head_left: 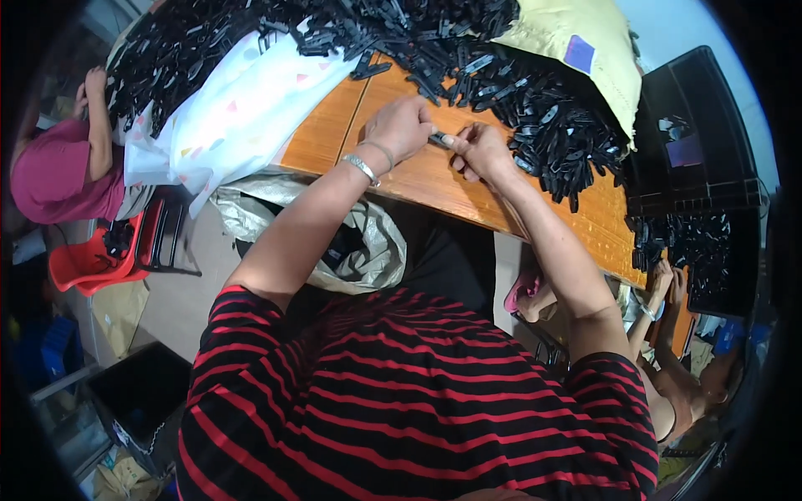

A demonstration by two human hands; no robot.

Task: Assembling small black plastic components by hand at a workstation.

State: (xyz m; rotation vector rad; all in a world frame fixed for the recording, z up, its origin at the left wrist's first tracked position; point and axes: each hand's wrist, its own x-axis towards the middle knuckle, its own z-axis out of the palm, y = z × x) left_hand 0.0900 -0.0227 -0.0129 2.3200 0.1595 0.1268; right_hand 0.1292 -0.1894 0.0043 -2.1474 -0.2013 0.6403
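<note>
Both my hands meet over the near part of the orange-brown wooden table (pixel 418 185). Between their fingertips is a small, narrow black piece (pixel 439 139), shaped like a nail clipper; the fingers cover much of it. My left hand (pixel 396 129), with a silver bracelet on the wrist, pinches one end. My right hand (pixel 484 153) has its thumb on the other end, fingers curled beneath. Just beyond my hands spreads a big heap of similar black pieces (pixel 547 134).
A white patterned plastic sheet (pixel 238 108) lies at the left, and a yellow sack (pixel 576 33) rests on the heap. Below the table edge hangs an open silvery sack (pixel 376 242). Co-workers sit at left (pixel 67 171) and right (pixel 681 380). A red chair (pixel 75 265) stands left.
</note>
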